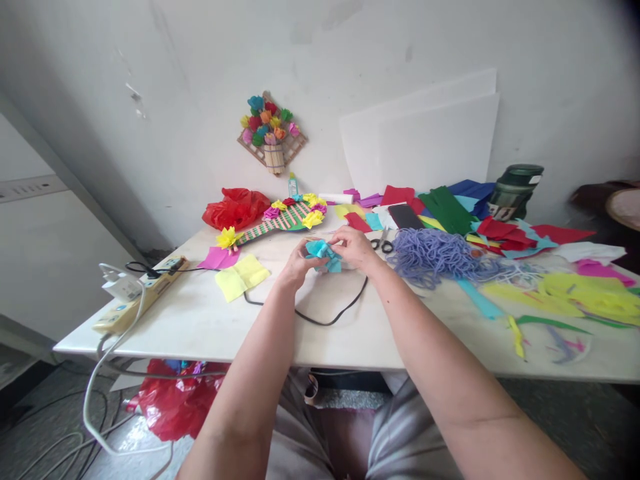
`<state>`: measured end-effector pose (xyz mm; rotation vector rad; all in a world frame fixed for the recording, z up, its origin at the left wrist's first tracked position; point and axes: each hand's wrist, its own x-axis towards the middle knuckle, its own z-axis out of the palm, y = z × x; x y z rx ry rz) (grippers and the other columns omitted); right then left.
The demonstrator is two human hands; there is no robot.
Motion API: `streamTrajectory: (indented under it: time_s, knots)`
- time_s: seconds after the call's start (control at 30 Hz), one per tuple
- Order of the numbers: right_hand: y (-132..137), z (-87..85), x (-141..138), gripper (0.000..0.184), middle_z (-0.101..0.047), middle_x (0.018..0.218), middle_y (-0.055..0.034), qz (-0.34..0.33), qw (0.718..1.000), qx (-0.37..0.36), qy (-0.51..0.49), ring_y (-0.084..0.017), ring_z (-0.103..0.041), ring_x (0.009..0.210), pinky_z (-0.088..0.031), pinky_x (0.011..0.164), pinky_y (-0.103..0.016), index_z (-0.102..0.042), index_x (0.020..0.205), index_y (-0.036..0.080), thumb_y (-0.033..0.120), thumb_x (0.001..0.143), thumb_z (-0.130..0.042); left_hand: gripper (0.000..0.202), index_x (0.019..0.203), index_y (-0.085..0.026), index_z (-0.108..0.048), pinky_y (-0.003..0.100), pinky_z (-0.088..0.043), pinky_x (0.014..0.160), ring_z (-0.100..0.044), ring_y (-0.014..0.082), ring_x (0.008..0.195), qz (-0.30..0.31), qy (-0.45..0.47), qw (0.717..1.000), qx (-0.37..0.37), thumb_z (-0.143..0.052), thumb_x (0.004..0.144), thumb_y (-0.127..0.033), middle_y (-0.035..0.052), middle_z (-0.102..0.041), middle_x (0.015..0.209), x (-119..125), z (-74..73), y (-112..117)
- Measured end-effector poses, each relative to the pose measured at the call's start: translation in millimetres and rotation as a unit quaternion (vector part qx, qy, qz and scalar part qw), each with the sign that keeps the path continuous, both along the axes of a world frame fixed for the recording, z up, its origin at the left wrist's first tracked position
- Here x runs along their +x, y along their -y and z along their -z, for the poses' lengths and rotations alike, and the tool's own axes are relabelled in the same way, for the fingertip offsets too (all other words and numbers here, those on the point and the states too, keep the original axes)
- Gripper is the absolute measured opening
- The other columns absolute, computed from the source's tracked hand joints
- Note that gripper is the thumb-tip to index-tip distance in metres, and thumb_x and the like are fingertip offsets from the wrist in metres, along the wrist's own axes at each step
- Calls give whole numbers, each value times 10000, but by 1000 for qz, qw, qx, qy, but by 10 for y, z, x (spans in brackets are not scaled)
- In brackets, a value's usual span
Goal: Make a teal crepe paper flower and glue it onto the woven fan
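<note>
Both hands meet over the middle of the white table around a light-blue crepe paper flower (323,253). My left hand (299,261) is closed on its left side, with the thumb and fingers round its base. On the right edge of the paper, my right hand (354,245) pinches with thumb and fingertips. Behind the hands lies a fan-shaped green panel (280,223) with pink strips and yellow, magenta and red paper flowers along its edge. Yellow paper squares (243,277) and a magenta sheet (220,257) rest to the left.
A power strip (143,297) with plugs and cables sits at the left edge. A black cord (327,323) loops before the hands. To the right are scissors (383,244), purple yarn (435,255), crepe paper scraps (575,293) and a dark green flask (515,193). Behind stands a red bag (236,208).
</note>
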<state>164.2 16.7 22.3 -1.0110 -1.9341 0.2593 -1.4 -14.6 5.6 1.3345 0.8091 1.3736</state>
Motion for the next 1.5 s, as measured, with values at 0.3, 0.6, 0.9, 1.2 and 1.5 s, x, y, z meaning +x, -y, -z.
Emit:
streamTrajectory:
  time_s: [0.3,0.6,0.9,1.2,1.5]
  knots:
    - [0,19,-26,122,-671,890,-28,-3,1000,0,-15,-112,-527,625,-436,608,-252,-727,789,196,158,701,-651,510,908,-165,-604,284,-458,634,-575,141,674,-23,25,999,-7,-837,455,-176,-7,-640,766,13,35,-44]
    - [1,9,-20,102,-680,918,-27,9,1000,0,-15,-135,-572,699,-426,595,-254,-749,794,229,223,753,-656,542,946,-170,-601,274,-462,655,-584,136,694,-13,8,1000,19,-845,464,-205,-8,-639,808,-5,25,-39]
    - [77,-52,-19,75,-657,935,-16,17,1000,19,-8,-122,-554,696,-389,567,-248,-737,743,223,189,740,-671,512,959,-191,-619,270,-476,664,-612,162,772,9,41,999,-18,-843,515,-310,11,-658,858,-9,-33,21]
    - [91,-50,-21,58,-644,966,-12,7,1000,28,1,-97,-517,627,-379,566,-246,-708,706,205,156,701,-677,448,881,-175,-666,272,-453,630,-586,137,658,16,44,999,-18,-815,460,-196,-3,-652,767,-6,-31,-8]
    - [146,-96,-28,74,-653,1002,-17,17,999,28,31,-112,-566,695,-404,601,-249,-716,732,203,160,734,-656,303,819,-157,-714,234,-398,522,-565,133,608,10,58,998,-16,-755,568,-321,27,-660,724,-31,-38,-51]
